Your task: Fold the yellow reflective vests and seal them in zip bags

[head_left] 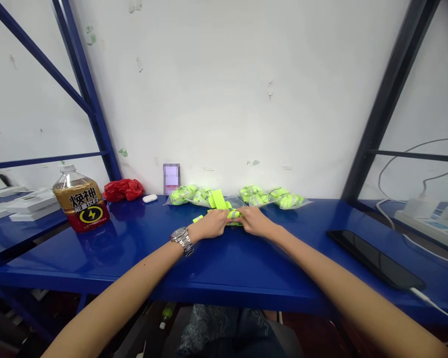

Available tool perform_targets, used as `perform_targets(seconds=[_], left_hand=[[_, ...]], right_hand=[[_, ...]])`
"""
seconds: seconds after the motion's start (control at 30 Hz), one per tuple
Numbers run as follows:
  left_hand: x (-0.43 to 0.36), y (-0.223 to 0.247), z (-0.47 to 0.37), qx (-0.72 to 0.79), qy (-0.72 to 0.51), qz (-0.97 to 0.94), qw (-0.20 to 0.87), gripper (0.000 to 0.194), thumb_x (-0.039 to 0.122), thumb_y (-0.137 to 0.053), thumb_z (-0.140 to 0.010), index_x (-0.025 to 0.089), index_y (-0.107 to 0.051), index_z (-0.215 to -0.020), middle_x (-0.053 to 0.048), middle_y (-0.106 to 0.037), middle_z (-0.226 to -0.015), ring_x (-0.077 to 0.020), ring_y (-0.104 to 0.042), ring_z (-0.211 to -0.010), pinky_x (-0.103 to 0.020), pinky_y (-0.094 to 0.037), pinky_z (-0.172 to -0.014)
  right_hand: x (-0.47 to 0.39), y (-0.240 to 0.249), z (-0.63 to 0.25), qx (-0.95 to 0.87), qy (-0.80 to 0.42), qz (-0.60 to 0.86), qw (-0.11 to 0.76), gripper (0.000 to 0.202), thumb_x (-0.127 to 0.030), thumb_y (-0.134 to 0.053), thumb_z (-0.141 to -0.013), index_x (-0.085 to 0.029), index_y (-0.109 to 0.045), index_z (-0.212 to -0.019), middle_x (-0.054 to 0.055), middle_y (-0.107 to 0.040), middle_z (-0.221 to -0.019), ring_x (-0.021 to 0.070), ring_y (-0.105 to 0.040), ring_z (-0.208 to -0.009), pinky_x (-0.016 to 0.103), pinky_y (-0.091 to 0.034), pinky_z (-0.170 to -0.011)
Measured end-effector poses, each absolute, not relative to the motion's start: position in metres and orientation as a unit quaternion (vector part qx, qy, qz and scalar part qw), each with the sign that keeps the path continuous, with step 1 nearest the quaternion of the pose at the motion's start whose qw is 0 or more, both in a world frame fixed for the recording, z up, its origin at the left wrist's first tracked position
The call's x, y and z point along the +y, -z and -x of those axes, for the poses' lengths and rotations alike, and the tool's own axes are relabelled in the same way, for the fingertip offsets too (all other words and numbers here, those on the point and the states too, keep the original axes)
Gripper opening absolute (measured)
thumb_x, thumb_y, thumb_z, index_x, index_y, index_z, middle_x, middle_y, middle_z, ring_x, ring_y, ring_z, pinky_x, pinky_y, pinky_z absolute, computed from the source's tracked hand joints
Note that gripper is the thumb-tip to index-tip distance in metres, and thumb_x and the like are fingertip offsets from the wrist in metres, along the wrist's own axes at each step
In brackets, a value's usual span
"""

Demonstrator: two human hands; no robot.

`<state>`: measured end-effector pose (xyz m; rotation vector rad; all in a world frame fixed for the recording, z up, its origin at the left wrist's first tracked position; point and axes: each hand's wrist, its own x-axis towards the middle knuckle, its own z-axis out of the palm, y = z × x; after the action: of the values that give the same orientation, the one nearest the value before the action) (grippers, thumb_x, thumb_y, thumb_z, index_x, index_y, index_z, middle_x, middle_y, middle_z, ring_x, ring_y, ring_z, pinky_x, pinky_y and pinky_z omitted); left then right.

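My left hand (211, 223), with a metal watch on its wrist, and my right hand (257, 221) are close together above the blue table. Both have their fingers closed on a neon yellow-green reflective strap (233, 214) with silver bands. A flat yellow-green piece (218, 200) sticks up behind my left hand. Just beyond are clear plastic bags with more of the same reflective material: one bag (254, 195) behind my right hand, another bag (286, 198) to its right, and bagged pieces (184, 194) on the left. My fingertips are partly hidden.
A large drink bottle (81, 201) stands at the left, with a red plastic bag (124, 190) and a white case (150, 198) beyond it. A phone (171, 178) leans on the wall. Another black phone (375, 258), cable attached, lies right. Blue frame posts (381, 99) flank the table.
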<state>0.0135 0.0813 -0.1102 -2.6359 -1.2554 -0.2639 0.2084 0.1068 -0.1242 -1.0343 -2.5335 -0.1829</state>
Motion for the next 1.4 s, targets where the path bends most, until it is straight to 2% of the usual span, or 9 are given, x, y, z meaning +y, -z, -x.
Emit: perform_targets(seconds=[0.13,0.3,0.5,0.7,0.9,1.03,1.17,1.3,1.4], left_hand=[[0.102,0.104,-0.016,-0.453,0.084,0.882,0.094,0.017,0.016,-0.039,-0.089,0.013,-0.055,-0.088,-0.011,-0.062,-0.083,-0.0223,-0.059,-0.074,-0.032,-0.042,-0.068],[0.120,0.103,-0.017,-0.482,0.103,0.861,0.126,0.012,0.014,-0.046,-0.082,0.013,-0.058,-0.082,-0.014,-0.057,-0.088,-0.0295,-0.054,-0.093,-0.039,-0.041,-0.080],[0.127,0.108,-0.012,-0.486,0.138,0.853,0.134,0.027,0.014,-0.041,-0.087,0.017,-0.052,-0.112,-0.009,-0.056,-0.090,-0.0232,-0.055,-0.081,-0.032,-0.042,-0.071],[0.119,0.116,-0.002,-0.456,0.149,0.867,0.136,0.033,0.034,-0.027,-0.099,0.019,-0.057,-0.100,-0.009,-0.058,-0.092,-0.0220,-0.056,-0.085,-0.033,-0.042,-0.077],[0.111,0.128,0.009,-0.402,0.155,0.888,0.158,0.057,0.059,-0.036,-0.091,0.014,-0.044,-0.126,-0.016,-0.053,-0.123,-0.0292,-0.052,-0.110,-0.041,-0.041,-0.092],[0.113,0.124,0.004,-0.415,0.091,0.888,0.177,0.048,0.051,-0.038,-0.093,0.010,-0.049,-0.115,-0.017,-0.060,-0.107,-0.0298,-0.056,-0.100,-0.041,-0.042,-0.088],[0.112,0.125,-0.003,-0.432,0.070,0.880,0.185,0.042,0.039,-0.042,-0.093,0.006,-0.046,-0.120,-0.020,-0.059,-0.109,-0.0315,-0.055,-0.104,-0.042,-0.042,-0.088],[0.115,0.126,-0.003,-0.447,0.069,0.875,0.170,0.040,0.036,-0.042,-0.093,0.007,-0.047,-0.118,-0.021,-0.059,-0.110,-0.0314,-0.056,-0.104,-0.042,-0.042,-0.088],[0.120,0.123,0.001,-0.452,0.064,0.877,0.149,0.046,0.044,-0.043,-0.092,0.005,-0.048,-0.117,-0.022,-0.062,-0.104,-0.0318,-0.059,-0.098,-0.040,-0.043,-0.083]], right_hand=[[0.124,0.112,-0.199,-0.889,0.033,0.427,0.163,0.017,-0.016,-0.044,-0.085,-0.015,-0.061,-0.082,0.009,-0.063,-0.070,0.0189,-0.053,-0.062,0.028,-0.028,-0.056],[0.144,0.110,-0.195,-0.879,0.018,0.452,0.152,0.028,-0.013,-0.046,-0.082,-0.013,-0.057,-0.108,0.006,-0.065,-0.072,0.0197,-0.053,-0.064,0.026,-0.027,-0.055],[0.159,0.103,-0.184,-0.872,0.009,0.465,0.151,0.020,-0.017,-0.053,-0.082,-0.013,-0.064,-0.098,0.010,-0.068,-0.087,0.0200,-0.058,-0.077,0.025,-0.034,-0.062],[0.165,0.104,-0.175,-0.850,0.019,0.503,0.156,0.021,-0.033,-0.062,-0.083,-0.013,-0.070,-0.083,0.016,-0.068,-0.084,0.0258,-0.059,-0.090,0.029,-0.036,-0.072],[0.171,0.112,-0.175,-0.823,0.033,0.538,0.181,0.034,-0.042,-0.061,-0.084,-0.017,-0.062,-0.107,0.013,-0.068,-0.094,0.0239,-0.060,-0.088,0.027,-0.033,-0.066],[0.165,0.116,-0.175,-0.830,0.052,0.520,0.195,0.025,-0.040,-0.050,-0.092,-0.019,-0.063,-0.097,0.010,-0.068,-0.090,0.0225,-0.059,-0.088,0.026,-0.031,-0.066],[0.154,0.117,-0.183,-0.850,0.059,0.484,0.199,0.044,-0.044,-0.029,-0.099,-0.018,-0.064,-0.090,0.009,-0.068,-0.088,0.0206,-0.060,-0.084,0.027,-0.032,-0.068],[0.152,0.118,-0.193,-0.893,0.079,0.413,0.160,0.057,-0.066,-0.051,-0.082,-0.013,-0.058,-0.101,0.014,-0.065,-0.094,0.0247,-0.058,-0.085,0.029,-0.036,-0.070],[0.155,0.120,-0.195,-0.911,0.099,0.378,0.131,0.069,-0.066,-0.062,-0.074,-0.008,-0.052,-0.110,0.017,-0.062,-0.099,0.0268,-0.056,-0.087,0.031,-0.039,-0.072]])
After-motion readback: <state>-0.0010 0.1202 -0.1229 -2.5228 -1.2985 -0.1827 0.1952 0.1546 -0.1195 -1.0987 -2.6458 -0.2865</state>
